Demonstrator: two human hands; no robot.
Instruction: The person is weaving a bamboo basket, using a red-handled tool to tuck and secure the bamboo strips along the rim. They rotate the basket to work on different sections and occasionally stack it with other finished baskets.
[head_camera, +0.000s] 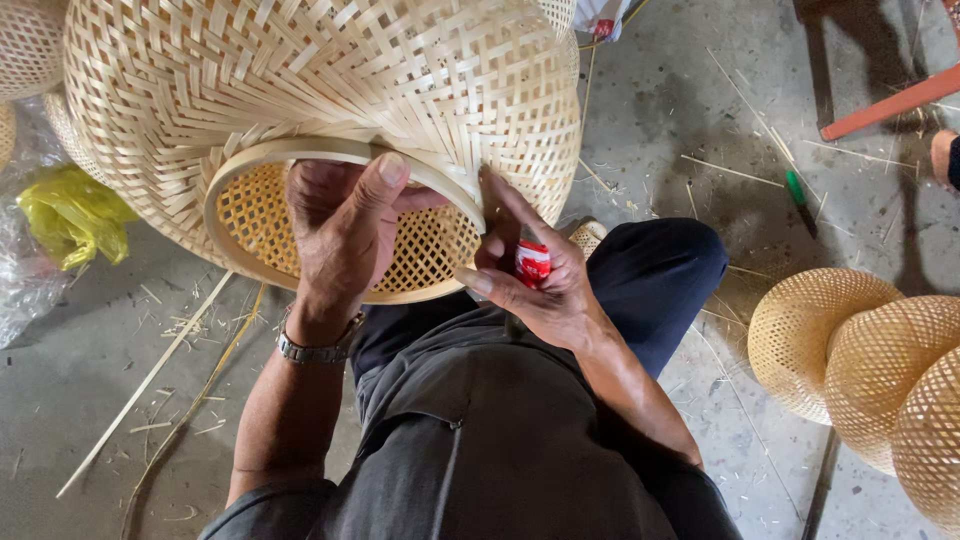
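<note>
**Two hands at the rim of a woven bamboo basket**

Person seated, viewed from above; dark trousers, grey shirt. A large woven bamboo basket (320, 110) rests tipped across the lap, its round opening facing the person, a smooth bent hoop forming the rim.

Left hand (345, 235): laid over the rim hoop at the opening, thumb pressed on top of the hoop, fingers curled down inside the mouth and clamped on the rim. Metal wristwatch (318, 350) on that wrist.

Right hand (535, 275): just beside the left, at the lower right of the rim. Fingers closed around a small red-and-white tube (532, 262); forefinger stretched up and touching the weave where the hoop meets the basket wall. Cannot tell what the tube holds.

Around: concrete floor (700, 110) littered with thin bamboo strips and shavings. Three smaller finished woven baskets (870, 365) clustered at the right, touching one another, well apart from the hands. A green-handled tool (800, 200) lies on the floor beyond the knee. Crumpled yellow plastic bag (70, 215) at left, near the big basket. A long bamboo strip (150, 380) runs slantwise across the floor under the left forearm.
</note>
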